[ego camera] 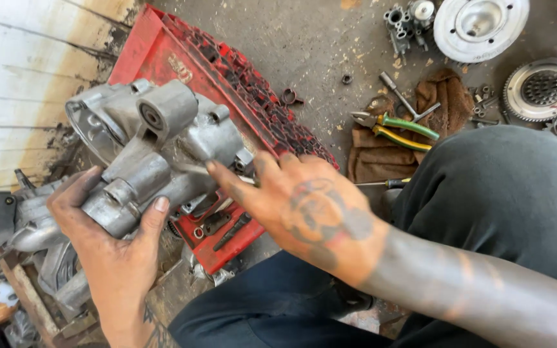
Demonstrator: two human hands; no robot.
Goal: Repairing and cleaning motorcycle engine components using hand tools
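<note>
No packages, labels, signs or screens anywhere among the workshop floor clutter.

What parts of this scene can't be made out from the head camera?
- Head view: whatever the right hand presses against the grey engine casing is blurred and covered by its fingers.
- The casing's underside is hidden by the left hand.
- The red socket tray is partly hidden behind the casing.
- The flywheel is too small to show detail.
</note>
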